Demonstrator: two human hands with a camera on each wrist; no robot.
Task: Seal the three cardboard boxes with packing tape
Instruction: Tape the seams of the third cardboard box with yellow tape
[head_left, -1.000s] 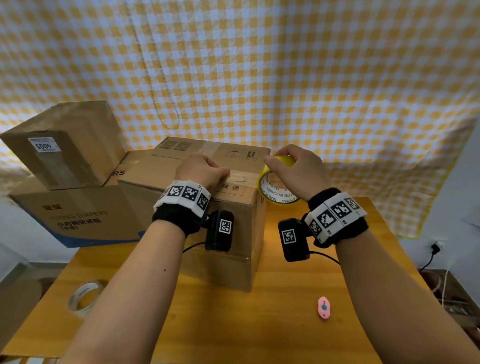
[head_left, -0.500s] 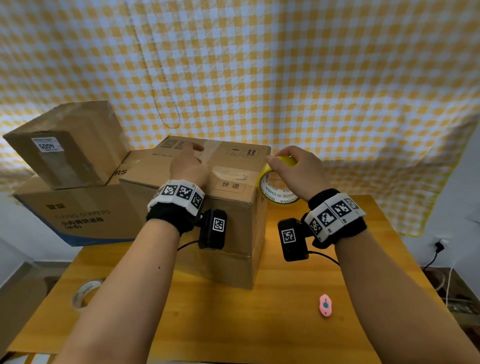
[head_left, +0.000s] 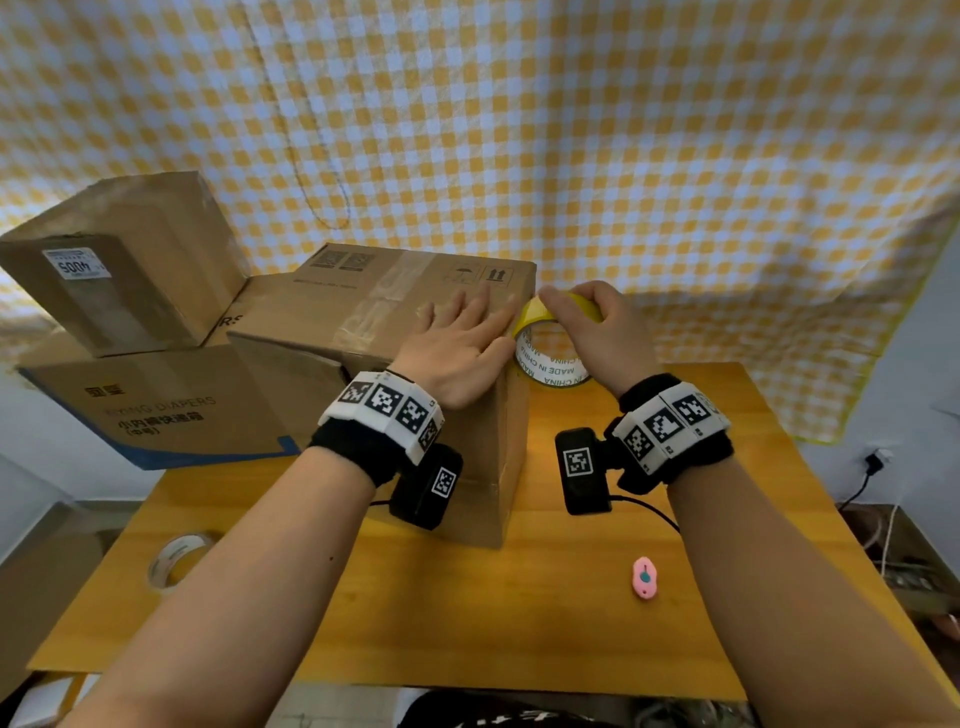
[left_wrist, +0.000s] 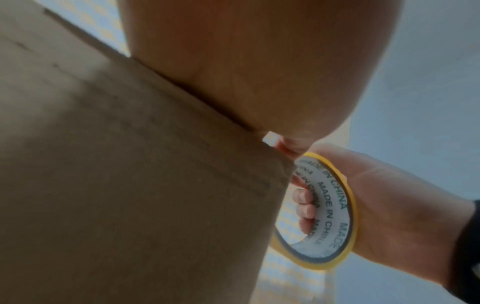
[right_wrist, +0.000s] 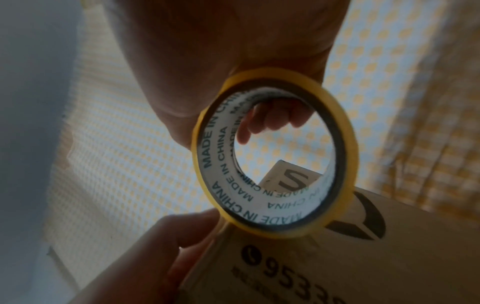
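A cardboard box (head_left: 332, 322) stands on the wooden table (head_left: 467, 613), a strip of clear tape running across its top. My left hand (head_left: 460, 338) lies flat on the right part of that top, fingers straight. My right hand (head_left: 582, 325) grips a yellow tape roll (head_left: 550, 358) at the box's right top edge. In the right wrist view the tape roll (right_wrist: 275, 152) has my fingers (right_wrist: 270, 115) curled through its core and the thumb below it. The left wrist view shows the box side (left_wrist: 130, 185) and the roll (left_wrist: 327, 209). Two more boxes, a small one (head_left: 124, 260) on a large one (head_left: 156, 410), stand at the left.
A second roll of clear tape (head_left: 174, 561) lies at the table's left front. A small pink cutter (head_left: 645, 578) lies on the table at the right front. A yellow checked cloth (head_left: 571, 130) hangs behind. A socket and cables (head_left: 872, 467) are at the far right.
My left hand has slid to the right over the box top and spread flat, ending beside the roll. The right hand and roll have stayed at the box's right edge.
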